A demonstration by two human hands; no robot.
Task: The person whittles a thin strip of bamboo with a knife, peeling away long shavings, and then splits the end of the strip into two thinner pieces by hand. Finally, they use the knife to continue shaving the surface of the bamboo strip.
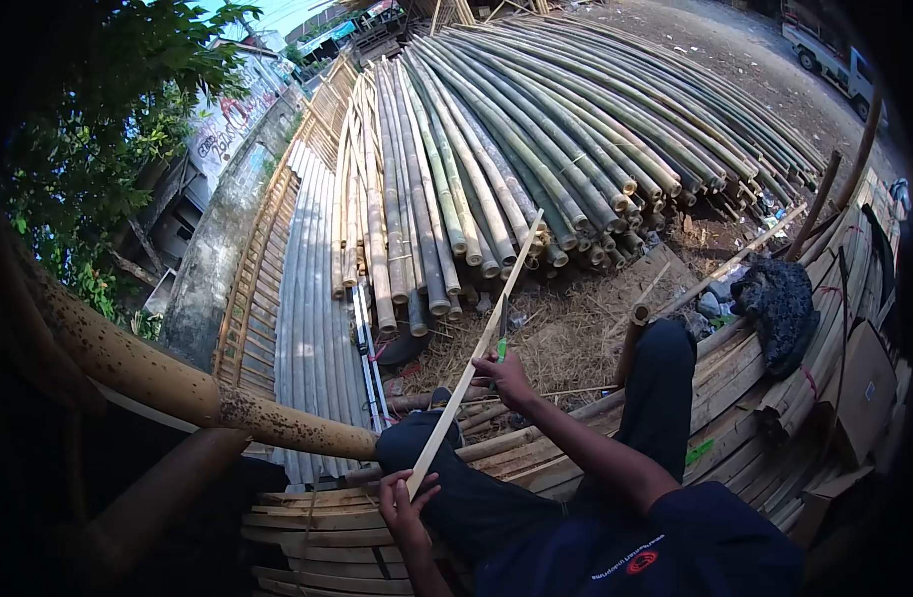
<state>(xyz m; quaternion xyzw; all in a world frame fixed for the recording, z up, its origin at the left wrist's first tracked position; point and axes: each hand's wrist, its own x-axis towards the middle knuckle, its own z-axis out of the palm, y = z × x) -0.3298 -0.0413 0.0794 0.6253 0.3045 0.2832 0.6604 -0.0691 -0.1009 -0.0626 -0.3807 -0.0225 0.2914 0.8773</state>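
Note:
A long pale bamboo strip (454, 410) slants upward across my lap. My left hand (406, 509) grips its lower end, with the fingers closed around it. Farther up, my right hand (506, 379) is closed on a knife (502, 348) with a green handle and a narrow dark blade pointing up. The blade lies alongside the strip, and the right fingers also appear to touch the strip. Whether the edge is cutting into it cannot be made out.
A large stack of bamboo poles (476, 169) lies ahead. Split bamboo slats (725, 383) surround my seat. A thick bamboo pole (168, 383) crosses on the left, beside corrugated sheets (307, 328). Dark cloth (778, 308) and a cardboard box (859, 393) rest at right.

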